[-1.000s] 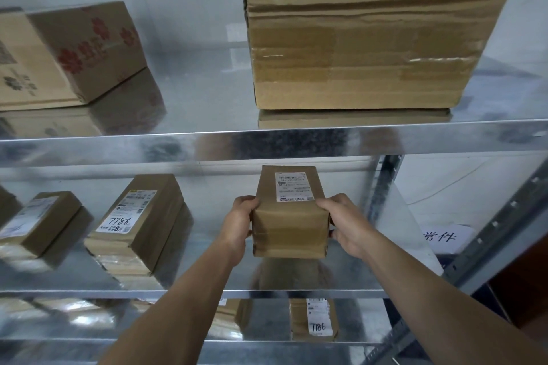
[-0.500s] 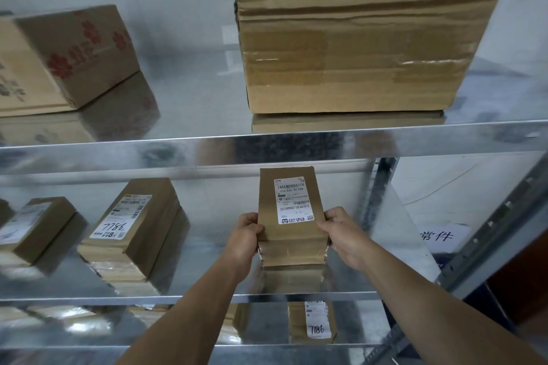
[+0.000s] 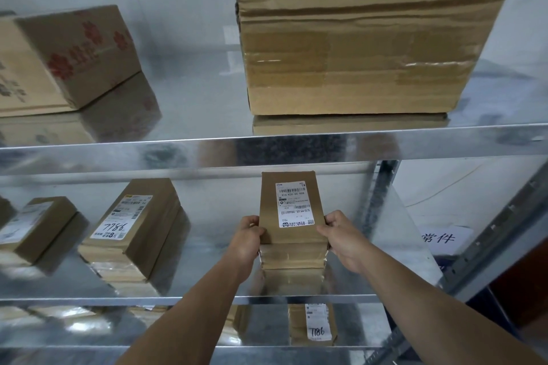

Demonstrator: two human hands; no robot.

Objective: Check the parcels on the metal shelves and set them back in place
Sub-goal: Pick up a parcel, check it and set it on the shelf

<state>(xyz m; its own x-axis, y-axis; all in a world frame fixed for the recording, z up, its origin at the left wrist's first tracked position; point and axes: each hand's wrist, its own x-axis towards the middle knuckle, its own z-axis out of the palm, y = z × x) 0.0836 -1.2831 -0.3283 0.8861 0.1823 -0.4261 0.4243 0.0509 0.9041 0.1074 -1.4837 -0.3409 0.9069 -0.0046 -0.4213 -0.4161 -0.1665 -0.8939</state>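
Note:
A small brown cardboard parcel with a white shipping label faces me, tilted up on the middle metal shelf. My left hand grips its left side and my right hand grips its right side, thumbs on the labelled face. Its near lower edge rests on or just above the shelf. A taped parcel marked 7786 lies to the left on the same shelf, with another small parcel beyond it.
On the top shelf sit a large taped box at the right and a red-printed carton at the left. A labelled parcel stands on the lower shelf. A shelf upright rises right of my hands.
The parcel has been tipped further towards me, so its labelled face now shows in full. Both hands have slid lower on its sides.

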